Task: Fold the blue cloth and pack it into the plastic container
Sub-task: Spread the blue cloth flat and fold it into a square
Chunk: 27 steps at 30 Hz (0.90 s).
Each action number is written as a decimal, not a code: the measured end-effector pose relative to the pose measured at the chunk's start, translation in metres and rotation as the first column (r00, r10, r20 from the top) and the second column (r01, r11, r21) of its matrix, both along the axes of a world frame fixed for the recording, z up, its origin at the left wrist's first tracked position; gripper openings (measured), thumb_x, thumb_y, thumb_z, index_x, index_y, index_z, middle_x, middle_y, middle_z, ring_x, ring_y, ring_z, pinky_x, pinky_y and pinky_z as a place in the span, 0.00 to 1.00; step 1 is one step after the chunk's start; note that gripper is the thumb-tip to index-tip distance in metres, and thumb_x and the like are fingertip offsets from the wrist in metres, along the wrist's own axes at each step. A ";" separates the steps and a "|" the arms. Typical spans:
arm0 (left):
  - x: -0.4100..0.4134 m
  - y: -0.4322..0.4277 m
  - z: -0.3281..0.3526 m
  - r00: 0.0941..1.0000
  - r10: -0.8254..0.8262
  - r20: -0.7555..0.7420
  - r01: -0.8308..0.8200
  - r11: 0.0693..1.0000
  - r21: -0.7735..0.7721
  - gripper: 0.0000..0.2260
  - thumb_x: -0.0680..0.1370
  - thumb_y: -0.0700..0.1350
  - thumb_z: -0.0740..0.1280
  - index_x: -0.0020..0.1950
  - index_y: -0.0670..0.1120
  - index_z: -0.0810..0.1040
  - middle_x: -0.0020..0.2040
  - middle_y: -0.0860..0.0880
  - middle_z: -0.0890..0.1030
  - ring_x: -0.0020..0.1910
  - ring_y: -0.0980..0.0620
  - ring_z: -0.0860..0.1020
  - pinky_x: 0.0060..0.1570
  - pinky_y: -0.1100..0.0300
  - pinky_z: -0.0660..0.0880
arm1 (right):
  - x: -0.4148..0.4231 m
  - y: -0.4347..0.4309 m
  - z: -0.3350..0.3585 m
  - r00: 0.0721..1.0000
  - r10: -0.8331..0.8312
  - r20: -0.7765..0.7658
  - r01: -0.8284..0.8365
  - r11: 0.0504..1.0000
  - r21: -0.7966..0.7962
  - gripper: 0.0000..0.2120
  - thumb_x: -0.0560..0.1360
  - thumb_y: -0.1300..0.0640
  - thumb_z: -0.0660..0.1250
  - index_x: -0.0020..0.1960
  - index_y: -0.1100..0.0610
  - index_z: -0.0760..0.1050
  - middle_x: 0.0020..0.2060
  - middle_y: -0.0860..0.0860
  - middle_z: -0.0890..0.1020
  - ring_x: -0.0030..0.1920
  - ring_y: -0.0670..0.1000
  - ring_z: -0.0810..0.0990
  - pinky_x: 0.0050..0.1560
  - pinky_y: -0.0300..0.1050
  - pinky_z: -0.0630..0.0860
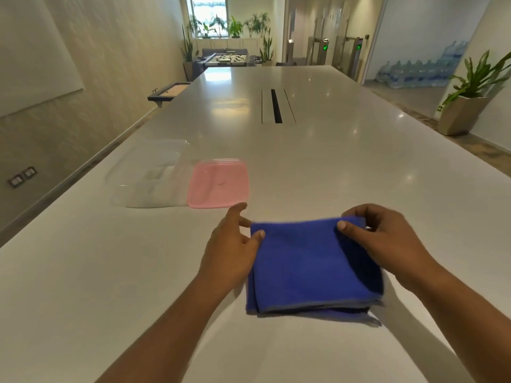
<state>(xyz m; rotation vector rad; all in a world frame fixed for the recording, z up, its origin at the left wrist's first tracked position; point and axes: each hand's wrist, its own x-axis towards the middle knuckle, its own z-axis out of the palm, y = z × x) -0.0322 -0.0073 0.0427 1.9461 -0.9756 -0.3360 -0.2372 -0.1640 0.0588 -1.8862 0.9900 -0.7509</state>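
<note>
Blue cloth [309, 266] folded square, layered hems at near edge. Left hand [229, 252], right hand [387, 241] pinch far corners; clear plastic container [143, 175] blurry.

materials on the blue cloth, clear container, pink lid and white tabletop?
Blue cloth: soft napped fabric, likely microfibre; matte, fuzzy, grey stitched edging.
Clear rectangular container: thin transparent plastic with see-through walls.
Pink rectangular lid: translucent plastic with a smooth sheen.
White table: hard and glossy, reflects lights; laminate or stone, unclear.
</note>
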 end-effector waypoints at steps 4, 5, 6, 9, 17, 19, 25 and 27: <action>0.000 0.018 -0.022 0.993 0.083 0.088 -0.094 0.987 0.130 0.11 0.71 0.58 0.69 0.50 0.56 0.74 0.37 0.57 0.79 0.35 0.61 0.77 0.33 0.62 0.70 | -0.009 0.002 -0.021 0.984 -0.056 -0.170 0.038 0.993 -0.109 0.17 0.72 0.50 0.74 0.59 0.47 0.77 0.54 0.41 0.81 0.55 0.44 0.79 0.50 0.39 0.74; -0.003 0.022 -0.026 0.995 0.068 0.074 -0.079 0.984 0.161 0.10 0.70 0.60 0.69 0.45 0.57 0.75 0.33 0.56 0.79 0.32 0.61 0.77 0.31 0.62 0.70 | -0.010 0.008 -0.023 0.985 -0.032 -0.172 0.010 0.992 -0.126 0.15 0.71 0.50 0.74 0.56 0.45 0.77 0.52 0.39 0.81 0.53 0.41 0.79 0.47 0.36 0.74; -0.007 0.025 -0.029 0.997 0.042 0.058 -0.052 0.981 0.189 0.11 0.69 0.62 0.68 0.41 0.56 0.75 0.31 0.56 0.79 0.31 0.61 0.77 0.30 0.62 0.69 | -0.010 0.014 -0.025 0.984 0.006 -0.178 -0.030 0.990 -0.135 0.12 0.70 0.49 0.75 0.53 0.43 0.78 0.49 0.38 0.82 0.51 0.38 0.80 0.44 0.33 0.73; -0.019 0.028 -0.031 0.999 -0.026 0.028 0.018 0.968 0.250 0.15 0.66 0.66 0.68 0.37 0.56 0.74 0.30 0.56 0.79 0.30 0.62 0.77 0.28 0.65 0.67 | -0.004 0.035 -0.029 0.968 0.108 -0.227 -0.155 0.968 -0.197 0.10 0.69 0.50 0.76 0.49 0.44 0.80 0.47 0.38 0.83 0.49 0.36 0.80 0.48 0.33 0.75; -0.029 0.028 -0.014 0.980 -0.045 -0.195 0.071 0.989 0.131 0.07 0.72 0.49 0.71 0.47 0.55 0.75 0.31 0.52 0.81 0.29 0.55 0.80 0.32 0.54 0.79 | -0.001 0.070 -0.027 0.865 0.270 -0.423 -0.406 0.871 -0.275 0.28 0.61 0.31 0.70 0.58 0.40 0.75 0.55 0.31 0.77 0.58 0.36 0.75 0.58 0.37 0.72; -0.031 0.029 -0.008 0.920 -0.059 -0.388 0.072 0.997 0.017 0.06 0.74 0.45 0.69 0.49 0.53 0.75 0.32 0.49 0.80 0.26 0.52 0.80 0.27 0.54 0.78 | -0.002 0.074 -0.028 0.843 0.255 -0.474 -0.437 0.837 -0.328 0.32 0.60 0.31 0.71 0.60 0.41 0.75 0.56 0.33 0.78 0.57 0.37 0.75 0.57 0.37 0.72; -0.028 0.035 0.000 0.850 -0.070 -0.522 0.015 0.994 -0.108 0.10 0.76 0.41 0.69 0.54 0.53 0.75 0.35 0.45 0.80 0.27 0.52 0.78 0.27 0.60 0.75 | -0.016 0.062 -0.029 0.908 0.142 -0.394 -0.301 0.875 -0.379 0.20 0.64 0.55 0.73 0.54 0.43 0.79 0.49 0.32 0.80 0.49 0.35 0.77 0.48 0.24 0.68; -0.025 0.037 0.000 0.846 -0.078 -0.527 0.017 0.993 -0.118 0.10 0.76 0.40 0.69 0.53 0.53 0.76 0.35 0.45 0.79 0.27 0.52 0.78 0.29 0.60 0.76 | -0.023 0.057 -0.031 0.919 0.113 -0.378 -0.272 0.876 -0.399 0.19 0.64 0.60 0.74 0.51 0.43 0.80 0.46 0.33 0.80 0.47 0.37 0.78 0.46 0.29 0.70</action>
